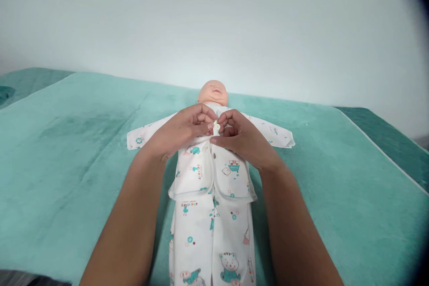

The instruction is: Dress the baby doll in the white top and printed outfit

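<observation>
A baby doll [213, 92] lies on its back with its head away from me and its arms spread. It wears a white shirt [228, 172] and trousers [211, 241] printed with teal cartoon animals. My left hand [182, 129] and my right hand [241, 136] meet on the doll's chest just below the neck. The fingers of both hands are pinched on the shirt's front edges around a small white button [216, 126]. My forearms run down either side of the doll's body.
The doll rests on a teal plush blanket [67, 152] that covers a wide flat surface. A darker green edge [385, 134] shows at the right, and a pale wall [214, 22] stands behind.
</observation>
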The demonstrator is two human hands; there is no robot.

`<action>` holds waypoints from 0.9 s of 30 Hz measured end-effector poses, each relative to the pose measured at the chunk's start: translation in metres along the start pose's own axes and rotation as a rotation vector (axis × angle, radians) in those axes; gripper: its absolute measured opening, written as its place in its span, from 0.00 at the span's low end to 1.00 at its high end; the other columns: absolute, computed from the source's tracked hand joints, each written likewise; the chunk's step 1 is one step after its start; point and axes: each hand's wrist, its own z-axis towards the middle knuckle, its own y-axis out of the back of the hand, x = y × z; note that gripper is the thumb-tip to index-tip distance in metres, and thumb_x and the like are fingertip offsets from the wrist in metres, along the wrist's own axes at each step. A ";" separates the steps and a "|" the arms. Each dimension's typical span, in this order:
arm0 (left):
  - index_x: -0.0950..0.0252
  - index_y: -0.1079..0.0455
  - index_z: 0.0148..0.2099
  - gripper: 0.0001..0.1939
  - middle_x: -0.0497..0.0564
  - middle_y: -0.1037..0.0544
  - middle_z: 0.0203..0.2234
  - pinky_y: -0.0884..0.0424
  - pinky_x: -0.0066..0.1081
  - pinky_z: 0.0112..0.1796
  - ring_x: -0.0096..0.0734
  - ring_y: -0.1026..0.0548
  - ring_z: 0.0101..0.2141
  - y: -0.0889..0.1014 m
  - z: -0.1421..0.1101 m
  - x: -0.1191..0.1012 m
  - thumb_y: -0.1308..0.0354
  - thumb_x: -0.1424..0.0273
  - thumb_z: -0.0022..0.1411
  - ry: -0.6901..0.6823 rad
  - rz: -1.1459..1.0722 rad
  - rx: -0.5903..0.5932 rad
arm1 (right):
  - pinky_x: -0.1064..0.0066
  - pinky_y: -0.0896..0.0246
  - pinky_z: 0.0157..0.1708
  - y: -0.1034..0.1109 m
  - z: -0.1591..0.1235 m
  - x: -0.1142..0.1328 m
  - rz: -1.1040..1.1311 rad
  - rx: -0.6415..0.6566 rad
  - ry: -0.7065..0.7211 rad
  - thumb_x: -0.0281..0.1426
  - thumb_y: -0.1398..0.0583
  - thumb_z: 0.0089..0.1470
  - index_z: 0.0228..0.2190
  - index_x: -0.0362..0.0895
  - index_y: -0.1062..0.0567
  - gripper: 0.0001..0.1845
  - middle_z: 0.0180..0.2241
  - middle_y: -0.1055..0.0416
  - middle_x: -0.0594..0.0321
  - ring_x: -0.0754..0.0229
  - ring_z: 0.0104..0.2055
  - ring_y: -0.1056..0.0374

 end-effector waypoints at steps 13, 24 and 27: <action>0.61 0.26 0.42 0.10 0.50 0.25 0.35 0.31 0.30 0.36 0.29 0.28 0.36 -0.001 0.005 0.005 0.36 0.68 0.55 -0.073 0.046 -0.079 | 0.79 0.49 0.20 0.001 0.002 -0.001 0.152 0.009 -0.005 0.32 0.41 0.58 0.37 0.47 0.31 0.04 0.23 0.36 0.71 0.70 0.23 0.39; 0.61 0.25 0.37 0.09 0.48 0.25 0.26 0.35 0.27 0.27 0.27 0.30 0.27 0.011 -0.004 0.000 0.39 0.61 0.58 -0.012 0.161 0.062 | 0.74 0.48 0.21 0.002 -0.017 0.019 -0.248 0.020 -0.070 0.41 0.40 0.56 0.27 0.46 0.33 0.13 0.22 0.36 0.69 0.67 0.23 0.41; 0.60 0.23 0.34 0.09 0.49 0.23 0.28 0.34 0.28 0.28 0.29 0.29 0.29 0.016 -0.008 -0.003 0.38 0.60 0.57 0.001 0.255 0.169 | 0.72 0.52 0.21 -0.001 -0.033 0.030 -0.544 0.078 -0.076 0.37 0.40 0.54 0.24 0.46 0.33 0.11 0.23 0.34 0.68 0.66 0.23 0.43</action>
